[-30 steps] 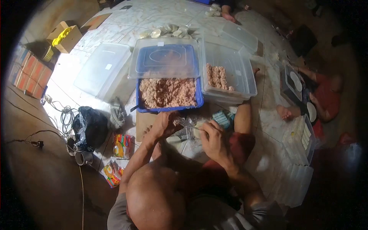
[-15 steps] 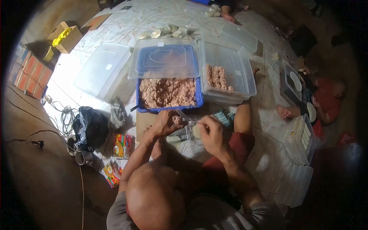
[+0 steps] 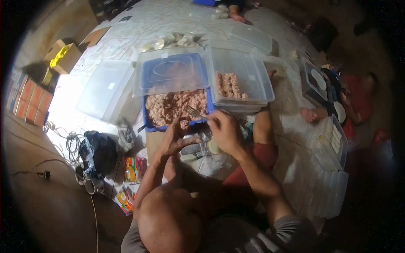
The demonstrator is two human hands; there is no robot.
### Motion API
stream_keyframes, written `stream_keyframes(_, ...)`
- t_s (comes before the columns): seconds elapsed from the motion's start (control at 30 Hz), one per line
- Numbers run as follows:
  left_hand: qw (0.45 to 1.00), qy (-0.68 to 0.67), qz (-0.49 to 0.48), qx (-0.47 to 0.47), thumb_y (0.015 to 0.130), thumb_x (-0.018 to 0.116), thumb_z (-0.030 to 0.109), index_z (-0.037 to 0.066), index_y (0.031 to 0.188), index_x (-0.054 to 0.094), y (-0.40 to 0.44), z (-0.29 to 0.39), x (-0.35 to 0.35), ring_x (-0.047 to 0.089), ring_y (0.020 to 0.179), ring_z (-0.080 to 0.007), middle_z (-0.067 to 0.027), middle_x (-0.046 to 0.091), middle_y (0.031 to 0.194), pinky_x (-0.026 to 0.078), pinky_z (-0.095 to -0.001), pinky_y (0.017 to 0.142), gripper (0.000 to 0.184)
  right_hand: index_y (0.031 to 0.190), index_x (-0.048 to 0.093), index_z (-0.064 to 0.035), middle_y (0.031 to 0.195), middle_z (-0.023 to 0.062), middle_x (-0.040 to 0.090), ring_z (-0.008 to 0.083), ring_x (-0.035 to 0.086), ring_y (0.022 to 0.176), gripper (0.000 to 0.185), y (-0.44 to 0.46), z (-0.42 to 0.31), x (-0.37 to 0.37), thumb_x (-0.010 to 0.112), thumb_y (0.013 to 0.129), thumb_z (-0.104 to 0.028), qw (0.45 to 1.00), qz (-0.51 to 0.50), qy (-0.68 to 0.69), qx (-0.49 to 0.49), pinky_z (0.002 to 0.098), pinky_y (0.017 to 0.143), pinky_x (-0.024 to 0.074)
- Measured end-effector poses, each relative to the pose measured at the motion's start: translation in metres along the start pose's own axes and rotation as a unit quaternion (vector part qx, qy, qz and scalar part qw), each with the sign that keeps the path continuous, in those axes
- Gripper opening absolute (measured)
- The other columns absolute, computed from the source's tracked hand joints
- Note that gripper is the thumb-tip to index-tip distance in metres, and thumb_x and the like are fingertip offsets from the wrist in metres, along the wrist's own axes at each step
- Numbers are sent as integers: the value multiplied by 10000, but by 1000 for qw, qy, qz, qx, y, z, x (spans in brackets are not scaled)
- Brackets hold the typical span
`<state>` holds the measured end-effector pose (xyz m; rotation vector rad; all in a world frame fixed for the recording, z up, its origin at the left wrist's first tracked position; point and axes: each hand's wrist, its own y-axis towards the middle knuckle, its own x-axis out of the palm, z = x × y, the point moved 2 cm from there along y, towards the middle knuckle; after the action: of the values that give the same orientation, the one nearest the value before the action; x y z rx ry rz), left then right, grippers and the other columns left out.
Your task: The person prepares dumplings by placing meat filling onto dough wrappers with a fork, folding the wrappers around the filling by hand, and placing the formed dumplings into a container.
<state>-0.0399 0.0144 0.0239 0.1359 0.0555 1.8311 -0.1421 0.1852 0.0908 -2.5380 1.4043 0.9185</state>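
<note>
A blue tub (image 3: pixel 145 118) holds a pinkish minced mixture (image 3: pixel 175 105), partly covered by a clear lid (image 3: pixel 171 69). At its near edge my left hand (image 3: pixel 173 139) is curled round a small lump of the mixture (image 3: pixel 184 125), its thumb spread to the right. My right hand (image 3: pixel 225 130) grips a fork (image 3: pixel 195 112), whose tines are over the tub's mixture near the lump. To the right, rows of shaped lumps (image 3: pixel 228 84) lie in a clear plastic box (image 3: pixel 257 95). Below my hands are clear plastic wrapping and a pale round item (image 3: pixel 213 146).
On the left are a black bag (image 3: pixel 98 149), a cup (image 3: pixel 93 185), colourful packets (image 3: pixel 134 168), cables and a clear box (image 3: pixel 103 90). Another person (image 3: pixel 356 99) sits at the right beside containers (image 3: pixel 327 143). A further person's hand (image 3: pixel 237 17) shows at the top.
The fork has moved up from my left hand to over the tub. My right hand has shifted left and up. The whole view has shifted slightly.
</note>
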Motion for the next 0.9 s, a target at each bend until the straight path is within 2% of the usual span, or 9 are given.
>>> stream_keyframes(0.07, 980, 184, -49, -59, 816, 855, 232, -39, 1246, 529, 3, 9, 0, 595, 942, -128, -92, 635, 1035, 516, -287, 792, 604, 1028, 662, 21, 982, 188, 645, 352, 654, 944, 177, 26, 2, 15, 640, 915, -113, 985, -30, -128, -112, 425, 846, 516)
stream_keyframes(0.17, 995, -79, -5, -61, 980, 637, 379, -44, 1392, 449, -5, 7, 4, 605, 1123, -224, -141, 579, 1251, 514, -400, 982, 620, 1277, 569, 21, 1201, 281, 572, 431, 598, 1093, 417, 33, -11, 29, 645, 898, -134, 985, -111, -89, -96, 467, 943, 492)
stream_keyframes(0.2, 995, -79, -14, -61, 980, 637, 379, -44, 1392, 449, -7, 4, 3, 605, 1123, -224, -141, 579, 1251, 514, -400, 982, 620, 1156, 529, 78, 1192, 319, 562, 478, 554, 1181, 393, 22, -11, 33, 681, 890, -168, 984, -116, -98, -94, 541, 935, 462)
stream_keyframes(0.3, 977, -206, -37, -41, 983, 635, 394, -15, 1546, 253, -15, 2, 5, 499, 1306, -293, -207, 373, 1520, 434, -457, 1073, 794, 1270, 560, 17, 1187, 271, 592, 420, 606, 1070, 481, 13, 24, 49, 705, 859, -186, 980, -132, -76, -127, 487, 929, 494)
stream_keyframes(0.4, 996, -84, -10, 3, 986, 650, 302, 7, 1540, 263, -13, 22, 15, 495, 1309, -305, -205, 339, 1553, 436, -437, 1065, 737, 1073, 635, -17, 964, 191, 679, 360, 661, 931, 295, 35, 19, -1, 728, 811, -116, 993, -51, -42, -103, 446, 842, 527)
stream_keyframes(0.43, 999, -33, 22, 6, 964, 686, 215, 8, 1436, 424, -10, 5, 11, 543, 1246, -263, -180, 480, 1449, 459, -393, 1022, 578, 1026, 647, -13, 954, 189, 675, 324, 676, 898, 262, 47, 34, -20, 746, 806, -116, 986, 14, -45, -158, 417, 824, 537)
stream_keyframes(0.57, 996, 30, -13, -78, 931, 728, 177, -17, 1142, 607, -9, -14, 16, 632, 995, -162, -96, 681, 1056, 512, -329, 900, 311, 1067, 668, -35, 970, 161, 699, 278, 682, 887, 286, 115, 72, -96, 723, 833, -189, 993, -5, -114, 38, 390, 813, 538)
stream_keyframes(0.67, 980, 168, -89, -62, 937, 719, 168, -7, 1166, 600, -7, -16, 29, 650, 935, -161, -101, 679, 1055, 535, -327, 841, 312, 982, 704, -51, 1010, 217, 718, 352, 697, 992, 273, 152, 145, -105, 725, 806, -258, 986, 64, -151, 41, 406, 859, 536)
stream_keyframes(0.9, 926, 257, -272, -43, 937, 676, 230, 1, 1216, 630, -3, -77, 54, 688, 1022, -322, -178, 691, 1140, 540, -420, 877, 364, 1123, 707, -8, 1131, 257, 694, 375, 660, 1097, 540, 167, 177, -92, 580, 908, -487, 953, -145, -174, 200, 432, 959, 494)
